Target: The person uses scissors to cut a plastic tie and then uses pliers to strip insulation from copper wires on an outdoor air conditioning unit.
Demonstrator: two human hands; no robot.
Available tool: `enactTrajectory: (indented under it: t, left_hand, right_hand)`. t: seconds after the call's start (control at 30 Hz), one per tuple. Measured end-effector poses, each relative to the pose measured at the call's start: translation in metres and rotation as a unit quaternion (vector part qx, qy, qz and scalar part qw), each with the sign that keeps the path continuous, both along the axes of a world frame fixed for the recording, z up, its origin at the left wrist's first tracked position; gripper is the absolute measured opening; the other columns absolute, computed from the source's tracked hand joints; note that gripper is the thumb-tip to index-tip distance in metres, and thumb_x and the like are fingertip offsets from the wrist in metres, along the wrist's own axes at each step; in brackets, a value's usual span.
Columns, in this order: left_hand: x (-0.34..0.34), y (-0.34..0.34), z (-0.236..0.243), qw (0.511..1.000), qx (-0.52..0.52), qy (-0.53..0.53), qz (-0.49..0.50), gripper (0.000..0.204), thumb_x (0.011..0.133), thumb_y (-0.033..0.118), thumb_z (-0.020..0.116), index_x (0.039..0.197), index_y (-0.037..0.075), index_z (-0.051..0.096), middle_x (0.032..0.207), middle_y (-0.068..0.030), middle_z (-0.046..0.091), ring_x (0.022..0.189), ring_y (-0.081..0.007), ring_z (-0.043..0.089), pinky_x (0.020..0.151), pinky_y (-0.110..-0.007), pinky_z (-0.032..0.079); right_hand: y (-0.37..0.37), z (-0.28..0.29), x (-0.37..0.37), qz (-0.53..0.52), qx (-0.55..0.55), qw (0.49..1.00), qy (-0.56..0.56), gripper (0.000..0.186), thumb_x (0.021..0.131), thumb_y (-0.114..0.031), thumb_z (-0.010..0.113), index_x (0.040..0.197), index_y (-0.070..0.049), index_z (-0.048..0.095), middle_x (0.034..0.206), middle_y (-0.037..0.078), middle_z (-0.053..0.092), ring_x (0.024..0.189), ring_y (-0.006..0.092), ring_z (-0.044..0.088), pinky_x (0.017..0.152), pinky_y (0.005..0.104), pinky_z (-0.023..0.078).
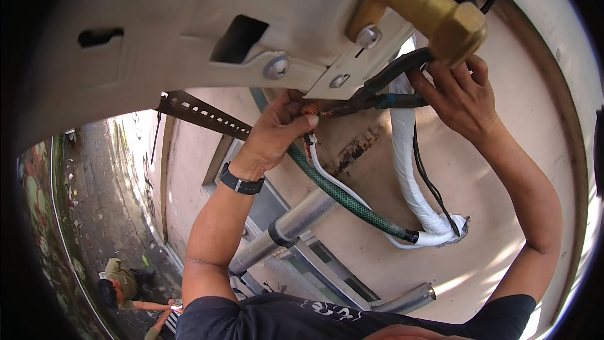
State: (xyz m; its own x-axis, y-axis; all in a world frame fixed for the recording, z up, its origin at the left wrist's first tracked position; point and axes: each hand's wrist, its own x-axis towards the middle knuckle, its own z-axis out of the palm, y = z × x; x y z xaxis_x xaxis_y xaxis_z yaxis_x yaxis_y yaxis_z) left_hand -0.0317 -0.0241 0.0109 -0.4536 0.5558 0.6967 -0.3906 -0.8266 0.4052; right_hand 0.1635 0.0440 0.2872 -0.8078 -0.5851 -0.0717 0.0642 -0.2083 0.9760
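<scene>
Beneath the edge of a pale metal casing (151, 69), my left hand (280, 131) pinches an orange wire (311, 108) between thumb and fingers. A white cable (322, 165) hangs down from just below the thumb. From the other side my right hand (462, 97) grips the handles of a pair of pliers (384, 91), black with a bit of blue. The handles are spread, and the jaws point left to the orange wire beside my left thumb. Whether the jaws close on the wire cannot be made out. A brass valve (428, 9) juts out above my right hand.
A white-wrapped pipe (408, 170) and a black cable (428, 179) run down to a wall hole. A green hose (343, 198) curves beneath my hands. Below are a perforated bracket (207, 116) and a metal ladder (296, 217). Far below, a person (123, 283) is on the ground.
</scene>
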Motion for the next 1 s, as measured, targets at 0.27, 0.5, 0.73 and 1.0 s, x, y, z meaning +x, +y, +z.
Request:
enactTrajectory:
  t: [0.27,0.5,0.73,1.0]
  left_hand:
    - [-0.002,0.004,-0.003,1.000,-0.015,0.000,0.009,0.052,0.095,-0.001,0.069,0.143,-0.001,0.048,0.132,-0.0120,0.065,0.115,-0.0162,0.061,0.095,-0.030,0.052]
    - [0.001,0.009,-0.007,0.999,-0.015,0.014,0.049,0.052,0.096,0.001,0.072,0.142,-0.001,0.049,0.131,-0.0120,0.065,0.111,-0.0155,0.061,0.095,-0.030,0.052]
    - [0.012,0.010,-0.009,0.996,-0.024,0.002,0.087,0.048,0.098,0.006,0.074,0.140,0.000,0.052,0.127,-0.0076,0.063,0.113,-0.0144,0.058,0.099,-0.031,0.050]
    - [0.015,0.019,-0.006,0.983,-0.036,0.065,0.166,0.040,0.099,0.010,0.075,0.130,0.001,0.051,0.118,-0.0089,0.064,0.103,-0.0123,0.060,0.093,-0.029,0.050]
  right_hand:
    - [0.000,0.001,0.003,-0.045,-0.033,0.998,-0.021,0.017,0.085,-0.029,0.072,0.101,-0.027,0.068,0.098,-0.005,0.061,0.123,0.0156,0.058,0.096,0.0341,0.041]
    - [-0.013,-0.001,0.013,-0.114,-0.142,0.980,-0.074,0.014,0.086,-0.026,0.073,0.097,-0.018,0.069,0.094,-0.002,0.061,0.105,0.0196,0.062,0.088,0.0364,0.047]
    - [-0.082,-0.015,0.020,-0.425,-0.371,0.826,-0.015,0.012,0.093,-0.017,0.070,0.102,-0.009,0.074,0.082,0.010,0.071,0.083,0.0260,0.071,0.080,0.0387,0.053]
    - [-0.106,0.023,-0.008,-0.603,-0.631,0.488,0.018,0.033,0.104,-0.032,0.065,0.116,-0.001,0.067,0.083,0.012,0.072,0.068,0.0209,0.073,0.067,0.0367,0.056]
